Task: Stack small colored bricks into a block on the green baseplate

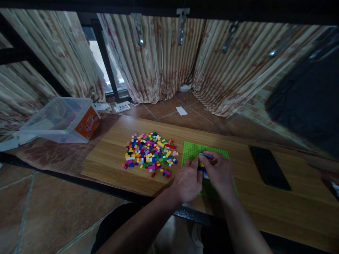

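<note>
Both my hands meet over the green baseplate: left hand and right hand pinch a small brick stack, pressing it down. Loose bricks piled left, within reach.

Under the left hand and right hand lies a bright green baseplate. Between the fingers shows a small build of blue, yellow and red. Left of the hands, the brick pile mixes red, yellow, blue, green, pink, purple and white. Right of them lies a black phone. Far left, a clear bin bears an orange label. The table is light wood-grain.
</note>
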{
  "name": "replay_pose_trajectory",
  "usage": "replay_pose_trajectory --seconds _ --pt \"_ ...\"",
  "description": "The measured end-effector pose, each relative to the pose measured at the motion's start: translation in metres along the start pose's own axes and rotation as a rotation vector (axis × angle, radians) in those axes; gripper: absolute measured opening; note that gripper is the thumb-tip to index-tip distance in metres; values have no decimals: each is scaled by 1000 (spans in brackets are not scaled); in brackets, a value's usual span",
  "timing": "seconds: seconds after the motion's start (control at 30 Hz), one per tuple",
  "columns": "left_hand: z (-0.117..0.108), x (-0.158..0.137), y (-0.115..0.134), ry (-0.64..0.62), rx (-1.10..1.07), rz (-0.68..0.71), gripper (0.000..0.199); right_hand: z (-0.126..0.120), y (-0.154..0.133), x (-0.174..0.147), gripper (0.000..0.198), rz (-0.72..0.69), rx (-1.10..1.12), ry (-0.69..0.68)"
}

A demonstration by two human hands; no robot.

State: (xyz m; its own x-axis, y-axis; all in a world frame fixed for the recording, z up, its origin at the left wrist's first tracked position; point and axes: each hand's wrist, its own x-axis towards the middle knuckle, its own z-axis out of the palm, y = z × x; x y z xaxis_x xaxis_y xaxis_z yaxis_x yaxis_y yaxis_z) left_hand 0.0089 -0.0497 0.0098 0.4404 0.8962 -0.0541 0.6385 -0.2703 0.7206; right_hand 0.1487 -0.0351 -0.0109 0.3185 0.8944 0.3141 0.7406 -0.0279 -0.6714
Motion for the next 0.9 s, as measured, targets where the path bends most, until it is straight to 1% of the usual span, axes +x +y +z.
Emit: replay_pose_trajectory --seconds 0.07,0.17,0.23,0.33,0.4,0.43,0.57,0.67,0.73,0.83,0.9 --pt "-7 2 -5 35 1 33 38 0 1 -1 33 -11 -11 5" --pt "-22 7 -18 143 36 44 30 0 4 0 36 -15 -2 -22" --pt "-35 12 -29 228 104 -13 29 0 5 0 36 -19 11 -40" --pt "-51 19 -46 355 269 -103 29 -1 5 1 36 -40 19 -47" --pt "-58 23 -55 365 357 -136 29 -2 4 1 36 -56 16 -50" --pt "-60 25 -58 353 386 -131 30 -3 3 0 36 -58 13 -48" --pt "-57 29 -62 320 439 -39 31 -4 1 -1 37 -59 9 -41" --pt "-56 30 -60 335 438 -20 30 -4 2 -1 37 -66 16 -40" --pt "-61 31 -60 378 432 -49 33 -4 4 -1 37 -60 26 -39" --pt "-75 30 -65 464 460 -126 36 -3 7 -1 36 -51 39 -35" --pt "-84 29 -70 485 482 -175 35 -4 8 -1 36 -51 39 -43"
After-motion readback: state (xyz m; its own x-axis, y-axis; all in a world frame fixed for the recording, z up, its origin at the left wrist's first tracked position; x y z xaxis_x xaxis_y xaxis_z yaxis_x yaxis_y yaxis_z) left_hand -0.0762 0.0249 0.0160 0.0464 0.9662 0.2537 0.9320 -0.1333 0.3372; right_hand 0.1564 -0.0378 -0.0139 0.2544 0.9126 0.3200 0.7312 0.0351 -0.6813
